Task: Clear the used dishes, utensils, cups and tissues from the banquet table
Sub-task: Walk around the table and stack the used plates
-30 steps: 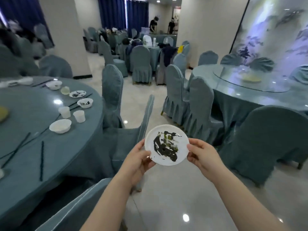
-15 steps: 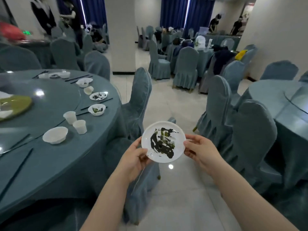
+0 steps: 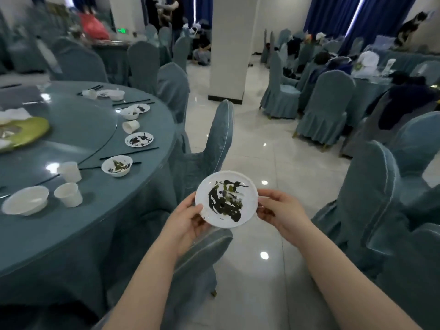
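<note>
I hold a small white plate (image 3: 247, 194) smeared with dark sauce and green scraps, level above a chair and the floor. My left hand (image 3: 188, 219) grips its left rim and my right hand (image 3: 281, 210) its right rim. To the left stands the round banquet table (image 3: 100, 206) in a blue-grey cloth. On it sit a clean white bowl (image 3: 25, 203), two white cups (image 3: 69, 194) (image 3: 70, 171), a dirty bowl (image 3: 117, 165), a dirty plate (image 3: 139, 139), a tipped cup (image 3: 131, 126), black chopsticks (image 3: 129, 153) and more dishes farther back.
Covered chairs (image 3: 214, 148) ring the table, one right under the plate. A green dish (image 3: 23, 132) sits on the glass turntable. A white pillar (image 3: 229, 46) stands ahead. More chairs (image 3: 326, 108) and tables fill the right side, with glossy tiled floor (image 3: 269, 144) between. People stand far back.
My view has swung to the left, bringing the banquet table and pillar more into sight. Both hands keep hold of the dirty plate in front of me.
</note>
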{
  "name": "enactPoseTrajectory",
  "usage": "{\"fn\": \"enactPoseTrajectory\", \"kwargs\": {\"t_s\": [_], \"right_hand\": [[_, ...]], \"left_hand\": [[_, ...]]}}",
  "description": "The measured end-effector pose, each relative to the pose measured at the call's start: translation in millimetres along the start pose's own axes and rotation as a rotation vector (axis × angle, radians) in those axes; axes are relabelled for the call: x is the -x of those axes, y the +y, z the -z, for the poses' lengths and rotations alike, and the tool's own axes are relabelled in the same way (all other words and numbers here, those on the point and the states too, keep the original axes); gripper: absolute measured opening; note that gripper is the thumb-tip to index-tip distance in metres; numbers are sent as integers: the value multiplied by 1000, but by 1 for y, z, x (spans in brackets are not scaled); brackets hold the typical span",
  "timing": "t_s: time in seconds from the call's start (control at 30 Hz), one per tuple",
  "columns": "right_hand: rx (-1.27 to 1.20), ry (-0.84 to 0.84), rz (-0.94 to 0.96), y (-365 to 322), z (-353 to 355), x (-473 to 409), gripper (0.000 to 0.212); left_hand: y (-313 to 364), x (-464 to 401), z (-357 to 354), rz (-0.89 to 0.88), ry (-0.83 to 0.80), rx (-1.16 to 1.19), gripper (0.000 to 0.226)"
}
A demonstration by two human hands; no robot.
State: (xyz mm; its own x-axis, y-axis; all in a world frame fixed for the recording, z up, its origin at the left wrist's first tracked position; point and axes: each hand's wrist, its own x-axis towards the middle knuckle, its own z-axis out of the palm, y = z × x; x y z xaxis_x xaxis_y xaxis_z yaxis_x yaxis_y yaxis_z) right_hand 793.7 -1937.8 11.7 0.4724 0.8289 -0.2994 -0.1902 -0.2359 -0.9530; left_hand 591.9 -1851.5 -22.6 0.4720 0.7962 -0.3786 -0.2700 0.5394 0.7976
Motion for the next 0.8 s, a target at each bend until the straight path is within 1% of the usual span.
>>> {"fn": "enactPoseTrajectory", "kwargs": {"t_s": [0.13, 0.2, 0.27, 0.33, 0.43, 0.5, 0.63, 0.8], "right_hand": [[70, -151, -49, -24, 27, -85, 13], [82, -206, -87, -35, 29, -125, 13], [115, -273, -107, -46, 27, -165, 13], [187, -341, -87, -55, 24, -209, 14], [260, -400, -56, -66, 16, -274, 15], [263, -424, -56, -74, 7, -313, 14], [355, -517, -57, -89, -25, -377, 14], [483, -667, -27, -94, -87, -450, 14]], "left_hand": [[-8, -45, -34, -59, 143, 34, 41], [-5, -66, -43, -98, 226, 44, 41], [1, -92, -46, -152, 337, 106, 41], [9, -122, -45, -202, 431, 169, 40], [26, -170, -38, -239, 517, 227, 37], [41, -199, -32, -257, 544, 241, 37], [65, -237, -22, -301, 616, 299, 39], [82, -263, 2, -376, 742, 415, 40]]}}
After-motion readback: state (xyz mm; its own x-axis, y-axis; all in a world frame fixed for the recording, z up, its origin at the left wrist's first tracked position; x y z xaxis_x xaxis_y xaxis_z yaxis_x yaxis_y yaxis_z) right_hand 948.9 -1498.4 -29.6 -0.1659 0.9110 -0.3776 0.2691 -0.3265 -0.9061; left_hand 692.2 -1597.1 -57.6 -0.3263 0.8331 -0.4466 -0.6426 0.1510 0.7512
